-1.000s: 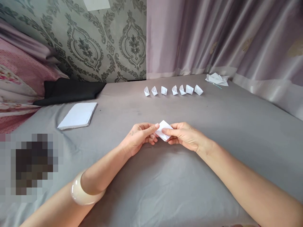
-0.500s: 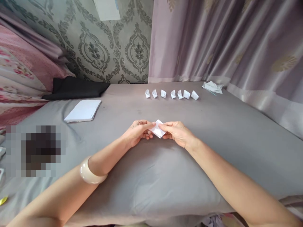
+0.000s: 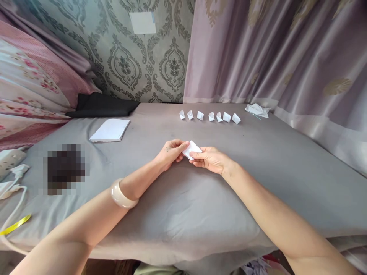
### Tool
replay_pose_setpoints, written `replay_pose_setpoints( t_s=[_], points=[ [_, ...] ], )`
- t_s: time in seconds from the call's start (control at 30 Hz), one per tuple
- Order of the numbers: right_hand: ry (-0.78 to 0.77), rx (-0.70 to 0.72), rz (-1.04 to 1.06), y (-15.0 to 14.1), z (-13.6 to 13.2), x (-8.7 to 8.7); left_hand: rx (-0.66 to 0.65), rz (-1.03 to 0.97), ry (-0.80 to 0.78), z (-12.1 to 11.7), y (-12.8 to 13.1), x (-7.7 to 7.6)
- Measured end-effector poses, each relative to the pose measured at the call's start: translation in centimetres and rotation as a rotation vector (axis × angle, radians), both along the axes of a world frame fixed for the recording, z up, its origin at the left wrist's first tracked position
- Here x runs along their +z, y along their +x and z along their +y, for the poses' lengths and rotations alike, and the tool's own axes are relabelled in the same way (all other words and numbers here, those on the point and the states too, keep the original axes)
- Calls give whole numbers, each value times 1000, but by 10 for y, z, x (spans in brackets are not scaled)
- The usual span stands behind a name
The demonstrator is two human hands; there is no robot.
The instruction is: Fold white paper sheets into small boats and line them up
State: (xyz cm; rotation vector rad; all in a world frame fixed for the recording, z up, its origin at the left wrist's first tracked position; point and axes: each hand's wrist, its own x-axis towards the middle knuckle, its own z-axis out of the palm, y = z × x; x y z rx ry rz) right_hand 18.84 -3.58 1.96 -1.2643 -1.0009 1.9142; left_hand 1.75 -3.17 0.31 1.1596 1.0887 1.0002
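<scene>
Between my hands, just above the grey cloth, is a small folded piece of white paper [image 3: 194,147]. My left hand [image 3: 172,152] pinches its left corner, thumb on top and fingers curled beneath. From the right, my right hand [image 3: 210,158] grips the paper's lower right part, with the thumb pressed flat across its face. Parts of the fingers behind the paper are hidden. Beyond my hands, several small folded white paper boats [image 3: 219,116] stand in a row.
A stack of white paper [image 3: 110,130] lies at the left, before a folded black cloth [image 3: 103,105]. Paper scraps [image 3: 257,110] sit at the back right. A power strip [image 3: 10,160], a white cable [image 3: 17,206] and a yellow strip [image 3: 15,224] are at the left edge.
The folded paper has turned a little in my hands, and my right thumb has shifted lower across it. The view has tilted up and swung left, showing more of the power strip.
</scene>
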Motion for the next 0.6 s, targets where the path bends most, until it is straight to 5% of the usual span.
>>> replay_pose_setpoints(
  t_s=[0.6],
  points=[
    [115, -10, -66, -4, -8, 4, 29, -69, 64, -2, 2, 2]
  ],
)
